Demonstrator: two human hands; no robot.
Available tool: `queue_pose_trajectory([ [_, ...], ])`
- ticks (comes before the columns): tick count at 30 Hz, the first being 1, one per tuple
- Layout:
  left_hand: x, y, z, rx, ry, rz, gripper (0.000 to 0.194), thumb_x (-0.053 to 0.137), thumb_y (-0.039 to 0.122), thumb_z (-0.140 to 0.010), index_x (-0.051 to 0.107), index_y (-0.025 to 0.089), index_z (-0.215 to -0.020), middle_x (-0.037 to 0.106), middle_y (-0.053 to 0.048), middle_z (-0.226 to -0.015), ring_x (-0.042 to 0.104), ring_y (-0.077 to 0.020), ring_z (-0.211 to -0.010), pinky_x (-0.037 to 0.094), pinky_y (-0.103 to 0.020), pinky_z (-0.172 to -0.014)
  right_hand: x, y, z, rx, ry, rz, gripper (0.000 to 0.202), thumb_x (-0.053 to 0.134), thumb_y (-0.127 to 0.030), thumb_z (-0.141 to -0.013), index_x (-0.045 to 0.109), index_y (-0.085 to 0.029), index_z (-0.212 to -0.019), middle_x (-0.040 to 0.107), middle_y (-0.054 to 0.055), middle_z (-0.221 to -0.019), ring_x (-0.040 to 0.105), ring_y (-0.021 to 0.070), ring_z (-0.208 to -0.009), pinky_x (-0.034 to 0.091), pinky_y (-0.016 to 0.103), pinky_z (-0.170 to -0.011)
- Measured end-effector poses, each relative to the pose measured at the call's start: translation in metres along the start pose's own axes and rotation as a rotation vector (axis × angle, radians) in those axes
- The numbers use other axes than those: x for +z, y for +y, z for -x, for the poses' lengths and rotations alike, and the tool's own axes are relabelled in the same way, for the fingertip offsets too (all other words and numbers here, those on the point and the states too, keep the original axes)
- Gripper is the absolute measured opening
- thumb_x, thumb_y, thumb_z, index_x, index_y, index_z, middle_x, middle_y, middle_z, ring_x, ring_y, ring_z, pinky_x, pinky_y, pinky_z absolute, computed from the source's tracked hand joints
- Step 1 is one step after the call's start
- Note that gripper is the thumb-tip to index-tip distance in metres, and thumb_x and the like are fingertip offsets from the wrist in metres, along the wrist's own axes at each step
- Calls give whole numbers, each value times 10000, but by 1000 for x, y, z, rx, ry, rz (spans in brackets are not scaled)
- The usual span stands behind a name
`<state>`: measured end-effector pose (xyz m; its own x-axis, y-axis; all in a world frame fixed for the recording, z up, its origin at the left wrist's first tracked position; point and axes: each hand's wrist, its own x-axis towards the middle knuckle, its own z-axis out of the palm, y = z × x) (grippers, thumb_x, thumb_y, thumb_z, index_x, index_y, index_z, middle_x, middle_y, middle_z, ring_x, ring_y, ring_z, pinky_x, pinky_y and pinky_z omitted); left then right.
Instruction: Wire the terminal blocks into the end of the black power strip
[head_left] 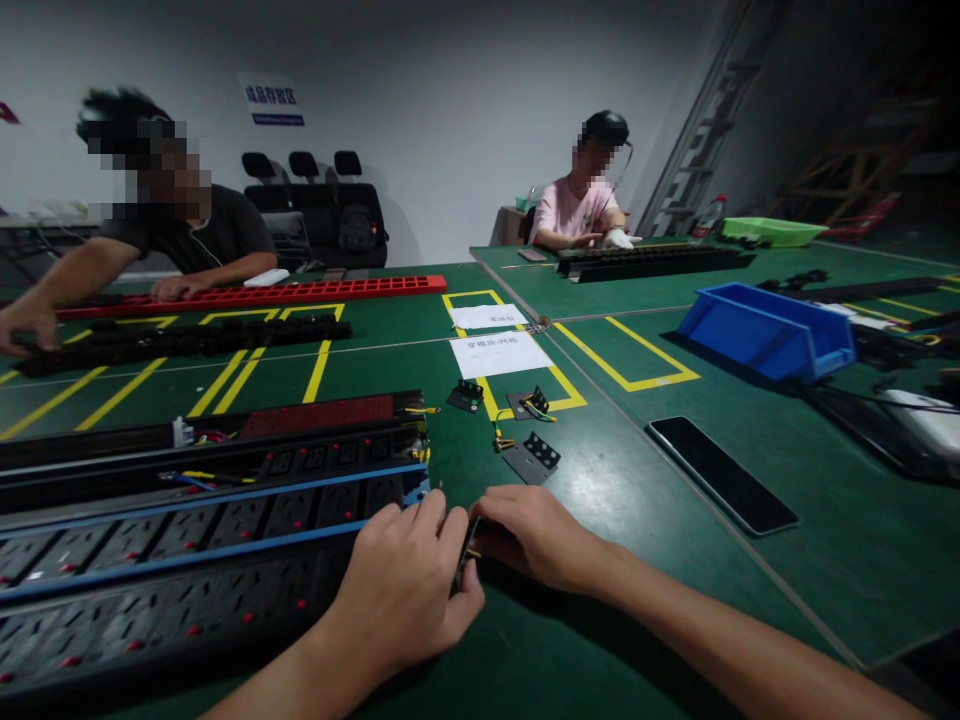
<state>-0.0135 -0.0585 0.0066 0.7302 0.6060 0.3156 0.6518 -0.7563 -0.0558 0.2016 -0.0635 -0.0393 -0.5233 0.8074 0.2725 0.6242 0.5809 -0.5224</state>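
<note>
Both my hands meet at the right end of the nearest power strips. My left hand (409,575) is closed, its fingers and thumb pressed on a small dark end bracket (465,560). From the other side my right hand (529,535) pinches the same bracket, most of which the fingers hide. A bit of yellow wire shows between the hands. To their left lie a black power strip (187,610) with red lights and a blue-edged power strip (225,535). Just beyond the hands, a loose black bracket (531,458) with holes rests on the green table (600,500).
More brackets (466,396) lie beyond, near paper labels (499,355) and yellow tape. At right are a phone (720,475) and a blue bin (765,330). Two people work across the table, one by a red strip (300,295), one by a black rail (652,262).
</note>
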Motion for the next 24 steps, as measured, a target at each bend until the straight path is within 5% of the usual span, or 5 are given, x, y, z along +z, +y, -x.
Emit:
queue_pose_trajectory([
  [11,-1,0,0,27,47,-13,74,568,283,-813,588,227,-770,609,-59,-791,594,-248,-700,444,-379,-601,-2,-2,0,-1,4,-20,106,601,-268,-1000,672,-197,-1036,681,32,-854,611,174,-749,400,269,-643],
  [19,2,-1,2,125,129,-51,331,525,219,-829,606,169,-1146,655,-91,-936,635,-244,-776,504,-358,-640,0,-1,-2,-6,17,3,82,607,-227,-988,670,-182,-959,667,26,-812,582,160,-702,364,261,-599],
  [24,1,-1,3,146,147,-28,250,505,214,-840,606,177,-1066,620,-85,-895,612,-236,-728,496,-343,-590,-13,1,1,-25,-49,22,141,615,-218,-997,679,-200,-1122,700,31,-900,625,154,-759,405,256,-632],
])
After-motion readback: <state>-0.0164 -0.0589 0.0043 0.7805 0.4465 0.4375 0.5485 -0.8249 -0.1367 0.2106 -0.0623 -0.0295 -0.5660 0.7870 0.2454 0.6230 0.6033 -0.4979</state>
